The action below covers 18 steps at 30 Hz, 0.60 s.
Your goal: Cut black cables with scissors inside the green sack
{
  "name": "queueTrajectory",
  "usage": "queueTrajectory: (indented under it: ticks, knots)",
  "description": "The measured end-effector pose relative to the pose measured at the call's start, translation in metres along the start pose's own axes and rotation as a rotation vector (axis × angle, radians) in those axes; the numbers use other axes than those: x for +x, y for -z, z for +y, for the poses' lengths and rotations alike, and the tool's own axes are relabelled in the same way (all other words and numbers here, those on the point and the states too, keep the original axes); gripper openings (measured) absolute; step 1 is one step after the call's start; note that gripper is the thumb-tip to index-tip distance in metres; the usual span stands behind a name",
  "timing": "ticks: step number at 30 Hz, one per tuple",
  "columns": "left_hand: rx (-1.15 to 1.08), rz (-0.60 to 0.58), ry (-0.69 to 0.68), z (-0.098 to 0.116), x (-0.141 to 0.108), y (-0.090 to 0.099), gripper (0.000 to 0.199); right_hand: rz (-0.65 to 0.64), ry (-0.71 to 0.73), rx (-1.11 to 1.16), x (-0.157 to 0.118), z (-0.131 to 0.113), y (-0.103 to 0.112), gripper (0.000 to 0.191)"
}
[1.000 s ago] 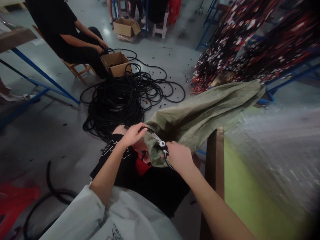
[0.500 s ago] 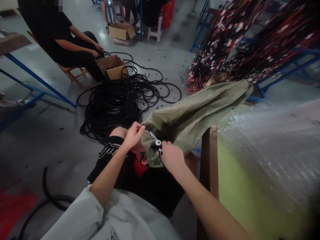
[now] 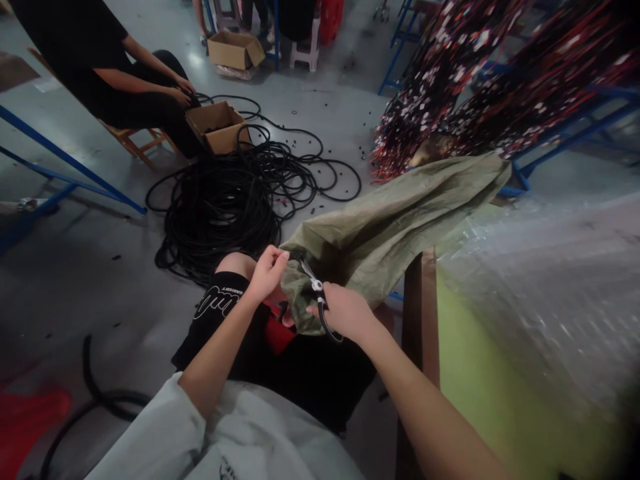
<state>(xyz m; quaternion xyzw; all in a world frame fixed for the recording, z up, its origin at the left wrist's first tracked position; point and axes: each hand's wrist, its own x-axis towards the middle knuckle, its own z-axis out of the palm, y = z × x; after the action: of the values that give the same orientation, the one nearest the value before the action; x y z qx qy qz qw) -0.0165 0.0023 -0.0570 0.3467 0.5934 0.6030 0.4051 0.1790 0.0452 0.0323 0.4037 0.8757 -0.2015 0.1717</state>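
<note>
In the middle of the head view, my right hand (image 3: pixel 345 311) grips black-handled hand shears (image 3: pixel 317 285) with a pale pivot, its fingers around the handles. The blades point up and left toward my left hand (image 3: pixel 270 270). That hand is closed, thumb and fingertips pinching a short black tube (image 3: pixel 297 255), mostly hidden by the fingers. Both hands are over the open mouth of an olive-green sack (image 3: pixel 395 220), which lies across my lap and stretches up to the right. What is inside the sack is in shadow.
Black tubing (image 3: pixel 220 213) lies coiled on the floor ahead, with small black bits scattered about. A seated person (image 3: pixel 135 80) is beside a cardboard box (image 3: pixel 223 130). To my right are a yellow-green tabletop (image 3: pixel 465 347) with clear plastic (image 3: pixel 540 280) and hanging wire bundles (image 3: pixel 435 87).
The shears' lower handle now stands out farther below my right hand, and that hand's grip has shifted. My left hand stays almost in place. The view has moved slightly.
</note>
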Motion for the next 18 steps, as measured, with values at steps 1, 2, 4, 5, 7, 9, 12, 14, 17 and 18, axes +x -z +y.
queueTrajectory:
  ticks: [1, 2, 4, 5, 7, 9, 12, 14, 17, 18]
  knots:
    - [-0.047, -0.022, 0.025, -0.001, 0.000, 0.000, 0.033, -0.010, 0.008, 0.004, 0.001, 0.000, 0.000, 0.038]
    - [-0.088, -0.040, 0.045, -0.002, 0.001, -0.001, 0.035, -0.019, 0.008, 0.002, 0.001, 0.000, 0.000, 0.038]
    - [-0.143, -0.062, 0.078, -0.003, 0.001, -0.003, 0.037, -0.027, -0.022, -0.005, 0.002, -0.003, 0.000, 0.038]
    - [-0.161, -0.066, 0.096, -0.004, 0.001, -0.004, 0.038, -0.027, -0.048, -0.008, 0.001, -0.005, 0.000, 0.039]
    - [-0.204, -0.068, 0.140, -0.004, 0.001, -0.005, 0.040, -0.028, -0.087, -0.002, 0.001, -0.009, -0.002, 0.040]
    - [-0.261, -0.075, 0.190, -0.004, 0.001, -0.005, 0.043, -0.028, -0.098, 0.010, 0.000, -0.012, -0.004, 0.040]
    - [-0.306, -0.089, 0.254, -0.005, 0.001, -0.002, 0.046, -0.024, -0.083, 0.038, 0.000, -0.012, -0.005, 0.040]
    - [-0.297, -0.116, 0.300, -0.005, 0.002, 0.001, 0.047, -0.013, -0.067, 0.054, -0.001, -0.009, -0.003, 0.043]
    - [-0.242, -0.158, 0.347, -0.006, 0.002, 0.004, 0.047, -0.028, -0.065, 0.059, -0.002, -0.005, 0.001, 0.047]
    - [-0.211, -0.151, 0.350, -0.006, 0.001, 0.005, 0.047, -0.045, -0.074, 0.063, -0.002, -0.005, 0.002, 0.048]
